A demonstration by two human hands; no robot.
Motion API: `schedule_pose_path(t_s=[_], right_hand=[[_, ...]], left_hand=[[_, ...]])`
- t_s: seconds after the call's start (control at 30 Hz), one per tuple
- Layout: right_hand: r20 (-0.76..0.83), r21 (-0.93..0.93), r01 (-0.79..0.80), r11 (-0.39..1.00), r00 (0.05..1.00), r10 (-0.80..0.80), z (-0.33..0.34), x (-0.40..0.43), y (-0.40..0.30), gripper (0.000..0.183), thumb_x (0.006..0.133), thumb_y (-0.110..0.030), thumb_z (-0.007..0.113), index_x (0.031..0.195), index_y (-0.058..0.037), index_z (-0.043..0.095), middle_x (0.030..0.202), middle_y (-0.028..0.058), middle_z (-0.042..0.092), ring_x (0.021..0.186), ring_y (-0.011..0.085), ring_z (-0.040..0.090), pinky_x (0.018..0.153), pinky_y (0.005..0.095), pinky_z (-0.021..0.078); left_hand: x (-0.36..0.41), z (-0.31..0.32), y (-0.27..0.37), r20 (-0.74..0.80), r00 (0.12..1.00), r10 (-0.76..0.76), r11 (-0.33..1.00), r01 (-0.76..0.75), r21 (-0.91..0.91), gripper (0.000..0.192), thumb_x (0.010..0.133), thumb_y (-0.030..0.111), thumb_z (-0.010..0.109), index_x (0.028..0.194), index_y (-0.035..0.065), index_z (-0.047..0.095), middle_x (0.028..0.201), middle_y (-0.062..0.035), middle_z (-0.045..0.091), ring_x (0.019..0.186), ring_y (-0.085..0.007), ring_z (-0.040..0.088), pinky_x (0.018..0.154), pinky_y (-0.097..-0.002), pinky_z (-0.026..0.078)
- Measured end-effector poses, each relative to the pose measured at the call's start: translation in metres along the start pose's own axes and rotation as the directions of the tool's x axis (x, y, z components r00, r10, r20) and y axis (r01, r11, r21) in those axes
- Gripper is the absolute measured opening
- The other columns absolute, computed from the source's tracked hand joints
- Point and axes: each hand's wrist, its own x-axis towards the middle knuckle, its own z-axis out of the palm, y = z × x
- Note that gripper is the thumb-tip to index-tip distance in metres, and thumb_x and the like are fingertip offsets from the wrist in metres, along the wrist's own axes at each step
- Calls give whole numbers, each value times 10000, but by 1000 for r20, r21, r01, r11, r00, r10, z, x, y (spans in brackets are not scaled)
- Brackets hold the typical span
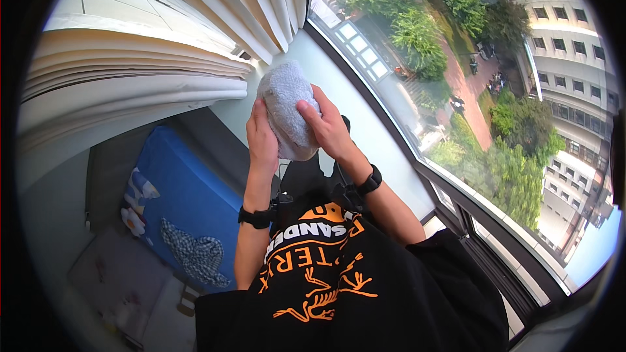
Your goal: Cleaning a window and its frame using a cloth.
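Note:
A light grey-blue terry cloth (288, 107), folded into a thick bundle, is held up between my two hands over a pale windowsill. My left hand (262, 132) presses against one side of it with the fingers upright. On the other side my right hand (327, 120) grips the cloth, its thumb lying across the front. Each wrist bears a black strap. Whether anything is wrapped inside the cloth cannot be seen.
Cream curtains (195, 66) hang at the upper left. A dark-framed window (364, 85) runs down the right, with trees and buildings outside. Below on the left lies a bed with a blue sheet (186, 181) and a checked cloth (195, 252) on it.

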Motion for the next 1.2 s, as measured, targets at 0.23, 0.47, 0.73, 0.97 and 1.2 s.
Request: schedule_pose_path(t_s=[0.23, 0.47, 0.73, 0.97, 1.2], right_hand=[[-176, 128, -110, 986, 976, 131, 2, 7, 0, 369, 1020, -310, 517, 1082, 39, 622, 879, 3, 624, 806, 67, 506, 733, 239, 430], [-141, 410, -156, 899, 963, 231, 2, 9, 8, 383, 1031, -321, 490, 1061, 32, 635, 876, 4, 619, 793, 62, 518, 718, 239, 429], [-289, 394, 13, 919, 951, 111, -1, 20, 1, 362, 1030, -324, 481, 1092, 11, 602, 923, 13, 604, 861, 88, 514, 762, 248, 425], [68, 244, 7, 970, 997, -25, 8, 12, -10, 493, 978, -348, 556, 1325, -10, 465, 1177, 103, 575, 1102, 172, 514, 978, 308, 392], [160, 353, 15, 936, 984, -76, 12, 4, 13, 884, 837, -331, 732, 1510, -44, 237, 1457, 154, 400, 1364, 238, 359, 1131, 355, 261]], left_hand=[[14, -9, 2, -55, 993, 106, 994, -104, 32, 477, 1046, 349, 438, 1234, -77, 542, 1128, -129, 632, 1007, -167, 602, 885, -307, 473], [30, -29, -11, 161, 984, 81, 960, -120, 251, 290, 984, 113, 535, 1243, -13, 565, 1042, -104, 683, 965, -135, 625, 806, -281, 503], [-2, 2, 16, 171, 930, 324, 862, -365, 351, 429, 943, 157, 621, 1314, -8, 484, 1175, -121, 615, 1054, -159, 585, 891, -303, 479], [-3, 2, 10, 40, 996, 85, 996, -85, 2, 534, 957, 327, 617, 1322, -25, 450, 1188, -120, 592, 1074, -201, 599, 926, -346, 487], [-2, 12, 7, -24, 986, 166, 967, -168, -189, 662, 922, 447, 648, 1299, -57, 445, 1187, -115, 577, 1066, -200, 584, 919, -336, 467]])
